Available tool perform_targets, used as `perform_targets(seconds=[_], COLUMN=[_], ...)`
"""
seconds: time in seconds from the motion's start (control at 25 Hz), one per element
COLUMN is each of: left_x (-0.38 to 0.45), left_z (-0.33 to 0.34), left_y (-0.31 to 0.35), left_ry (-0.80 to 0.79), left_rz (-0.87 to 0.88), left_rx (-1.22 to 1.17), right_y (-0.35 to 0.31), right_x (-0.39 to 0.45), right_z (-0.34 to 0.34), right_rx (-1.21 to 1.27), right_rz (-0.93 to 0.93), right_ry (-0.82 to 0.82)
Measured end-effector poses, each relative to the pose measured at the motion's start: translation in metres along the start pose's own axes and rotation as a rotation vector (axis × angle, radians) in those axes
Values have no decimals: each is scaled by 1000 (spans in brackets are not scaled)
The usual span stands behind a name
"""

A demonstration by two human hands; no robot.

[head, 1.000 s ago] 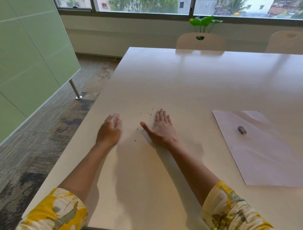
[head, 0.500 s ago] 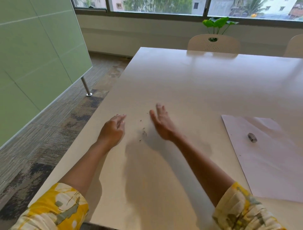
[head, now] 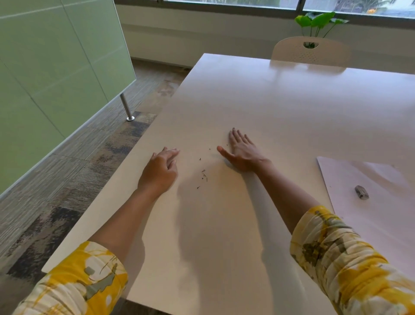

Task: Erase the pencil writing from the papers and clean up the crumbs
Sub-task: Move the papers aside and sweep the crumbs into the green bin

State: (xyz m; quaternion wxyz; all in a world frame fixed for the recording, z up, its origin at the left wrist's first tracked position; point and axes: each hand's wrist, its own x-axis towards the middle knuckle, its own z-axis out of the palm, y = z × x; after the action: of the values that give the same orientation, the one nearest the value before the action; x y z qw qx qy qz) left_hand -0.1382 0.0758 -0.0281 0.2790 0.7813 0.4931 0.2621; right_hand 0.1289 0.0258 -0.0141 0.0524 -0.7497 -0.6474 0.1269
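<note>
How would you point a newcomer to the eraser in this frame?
Start at the large pale table and go to its right edge, where a white sheet of paper lies. The small grey oblong eraser sits alone on it, far from the dark crumbs between the hands.

A pale table point(head: 280, 108) fills a daylit room, a perforated chair point(head: 311, 52) and leafy plant point(head: 318, 20) at one o'clock below windows point(head: 224, 2); green glass partition point(head: 56, 67) over streaked carpet point(head: 78, 157) at nine o'clock.
</note>
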Motion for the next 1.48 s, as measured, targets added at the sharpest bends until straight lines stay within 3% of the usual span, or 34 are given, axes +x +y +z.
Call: perform_targets(seconds=[0.32, 0.56, 0.72, 0.8, 0.88, 1.04, 1.36, 1.48], left_x=[-2, -3, -3, -3, -3, 0, 3, 1], left_z=[-2, -5, -6, -6, -6, -5, -6, -11], left_y=[3, 3, 2, 0, -1, -3, -5, -3], left_ry=[30, 37, -11, -26, -28, -39, -87, -106], left_rz=[-6, 1, 2, 20, 22, 37, 59, 45], left_rx=[-22, -4, 20, 14, 13, 44, 74, 43], right_y=[-49, -82, -74, -51, -30, -33, -92, -109], right_x=[-6, -38, -46, -40, -36, -33, -58, -74], right_z=[15, 30, 21, 10, 6, 16, 32, 37], right_rx=[-34, 73, 595, 528, 264, -1, 30, 430], right_rz=[-380, -446, -339, -189, -63, -70, -230, -171], right_ry=[-69, -77, 4, 113, 87, 0, -41, -2])
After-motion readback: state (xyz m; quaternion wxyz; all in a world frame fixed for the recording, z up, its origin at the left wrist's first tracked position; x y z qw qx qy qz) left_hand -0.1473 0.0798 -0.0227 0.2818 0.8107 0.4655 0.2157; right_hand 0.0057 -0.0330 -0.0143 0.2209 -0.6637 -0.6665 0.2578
